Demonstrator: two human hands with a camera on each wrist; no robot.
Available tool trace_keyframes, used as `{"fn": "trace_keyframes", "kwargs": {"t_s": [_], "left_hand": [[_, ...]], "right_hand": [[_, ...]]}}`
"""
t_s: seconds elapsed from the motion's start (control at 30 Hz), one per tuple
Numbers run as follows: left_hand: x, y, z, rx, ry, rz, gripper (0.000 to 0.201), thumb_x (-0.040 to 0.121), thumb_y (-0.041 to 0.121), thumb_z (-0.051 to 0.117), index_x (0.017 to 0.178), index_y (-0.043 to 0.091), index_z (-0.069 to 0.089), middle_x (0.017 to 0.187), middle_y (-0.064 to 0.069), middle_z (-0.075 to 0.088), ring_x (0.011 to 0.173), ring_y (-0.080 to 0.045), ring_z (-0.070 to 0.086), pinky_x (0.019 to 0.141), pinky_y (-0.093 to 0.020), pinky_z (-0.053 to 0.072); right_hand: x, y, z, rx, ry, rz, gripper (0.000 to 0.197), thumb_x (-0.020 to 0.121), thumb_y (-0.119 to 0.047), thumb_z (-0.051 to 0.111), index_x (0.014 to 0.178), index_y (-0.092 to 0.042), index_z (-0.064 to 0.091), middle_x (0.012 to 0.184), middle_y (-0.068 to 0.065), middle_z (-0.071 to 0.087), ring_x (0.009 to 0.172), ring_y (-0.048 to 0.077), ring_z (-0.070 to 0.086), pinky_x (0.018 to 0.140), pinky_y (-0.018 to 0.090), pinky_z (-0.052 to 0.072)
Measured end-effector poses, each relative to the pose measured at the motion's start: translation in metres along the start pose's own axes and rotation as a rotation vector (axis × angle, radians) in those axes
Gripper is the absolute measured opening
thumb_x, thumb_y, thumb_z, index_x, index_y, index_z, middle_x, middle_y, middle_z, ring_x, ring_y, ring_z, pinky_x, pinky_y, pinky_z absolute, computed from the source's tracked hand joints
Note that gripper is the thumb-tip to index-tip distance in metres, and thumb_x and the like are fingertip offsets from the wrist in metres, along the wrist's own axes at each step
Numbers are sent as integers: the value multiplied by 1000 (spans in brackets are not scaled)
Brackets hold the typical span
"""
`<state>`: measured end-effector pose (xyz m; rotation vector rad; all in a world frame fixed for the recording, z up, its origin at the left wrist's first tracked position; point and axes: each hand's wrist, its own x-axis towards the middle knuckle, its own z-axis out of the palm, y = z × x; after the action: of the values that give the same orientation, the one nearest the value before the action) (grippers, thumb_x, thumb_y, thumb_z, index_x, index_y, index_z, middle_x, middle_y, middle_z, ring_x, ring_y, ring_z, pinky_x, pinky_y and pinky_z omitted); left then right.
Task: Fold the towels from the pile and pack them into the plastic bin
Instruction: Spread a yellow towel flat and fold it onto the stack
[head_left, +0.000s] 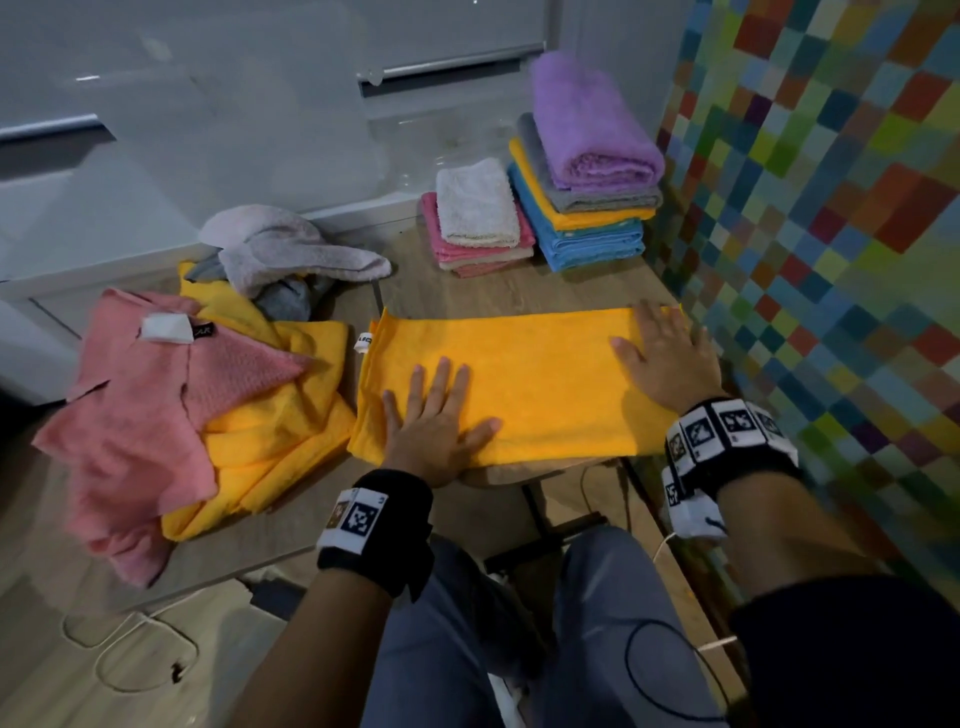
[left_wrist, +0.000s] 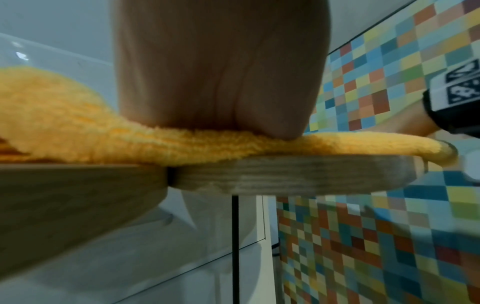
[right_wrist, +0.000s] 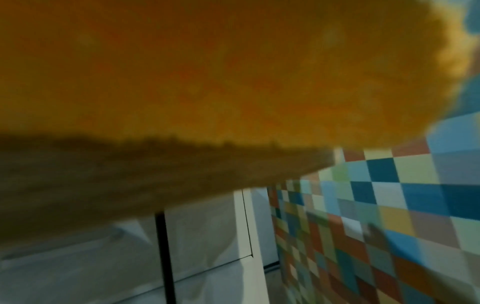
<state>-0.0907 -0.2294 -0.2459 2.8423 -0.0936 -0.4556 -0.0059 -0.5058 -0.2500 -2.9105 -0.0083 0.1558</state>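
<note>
Pressed flat, fingers straight: left hand (head_left: 434, 415) and right hand (head_left: 662, 353) on yellow towel (head_left: 530, 374). Long axis stretched hand to hand.

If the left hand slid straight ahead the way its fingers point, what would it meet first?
The left hand lies flat on the yellow towel. Beyond the towel's far edge comes bare table, then probably the pink and white folded stack; depth is uncertain.

We look down on a wooden worktop (head_left: 519, 291) between a glossy grey wall (head_left: 208, 130) and multicoloured checkered tiles (head_left: 831, 208).
</note>
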Motion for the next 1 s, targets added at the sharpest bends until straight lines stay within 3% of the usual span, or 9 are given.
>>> {"fn": "trace_keyframes", "kwargs": {"t_s": [0.07,0.17,0.33,0.53,0.67,0.77,0.87,0.93,1.0], "left_hand": [[0,4,2,20,27,-18,77,89,67,22,148,30,-12,156,5,-22,143,-24,-21,112,-56,-14],[0,15,11,66,150,-3,75,90,66,19,149,28,-6,157,5,-15,144,-25,-17,112,-57,-11],[0,6,27,127,268,72,90,72,74,-12,149,32,6,159,8,2,147,-21,-3,114,-54,-2],[-17,-25,28,23,370,-41,87,75,70,-3,150,27,9,159,2,4,146,-26,0,117,-44,-2],[-22,-22,27,33,358,-83,94,69,69,-10,150,25,8,159,-1,4,146,-28,1,117,-42,-3],[-23,-22,26,53,347,-92,92,72,70,-9,150,24,6,159,-1,3,146,-27,0,117,-42,-4],[-25,-22,26,72,340,-110,72,92,65,11,150,24,4,159,-1,1,146,-27,-2,118,-41,-5],[-27,-20,24,69,334,-122,67,95,59,17,150,24,2,159,-1,-1,146,-26,-4,118,-41,-6],[-27,-20,23,59,333,-135,68,95,59,17,150,24,1,159,0,-3,146,-25,-5,117,-41,-8]], "right_hand": [[-3,-8,-3,-49,47,31,59,100,-46,14,151,-17,9,159,1,6,146,24,-1,116,53,1],[-28,-55,6,40,95,-113,53,102,-38,17,151,-17,12,159,0,6,147,21,-3,115,49,-8],[-62,-88,38,26,20,-282,50,103,-37,19,151,-23,13,159,-5,4,147,14,-4,116,41,-9],[-72,-19,34,77,237,-71,55,98,-40,16,145,-21,34,155,4,25,145,26,15,116,47,8],[-83,-1,29,150,329,20,39,99,-27,43,137,-20,47,151,14,29,137,37,25,109,54,23],[-88,4,28,469,412,264,55,90,-34,60,133,-3,44,138,22,38,125,41,37,99,49,35],[-91,8,29,829,288,568,70,78,-57,64,108,4,49,104,18,54,100,37,56,74,45,50],[-92,8,27,828,201,601,61,78,-61,61,81,-1,49,83,12,51,83,32,55,57,37,44],[-91,3,19,661,228,553,58,81,-59,58,65,-6,43,71,10,46,78,30,52,60,35,38]]}}
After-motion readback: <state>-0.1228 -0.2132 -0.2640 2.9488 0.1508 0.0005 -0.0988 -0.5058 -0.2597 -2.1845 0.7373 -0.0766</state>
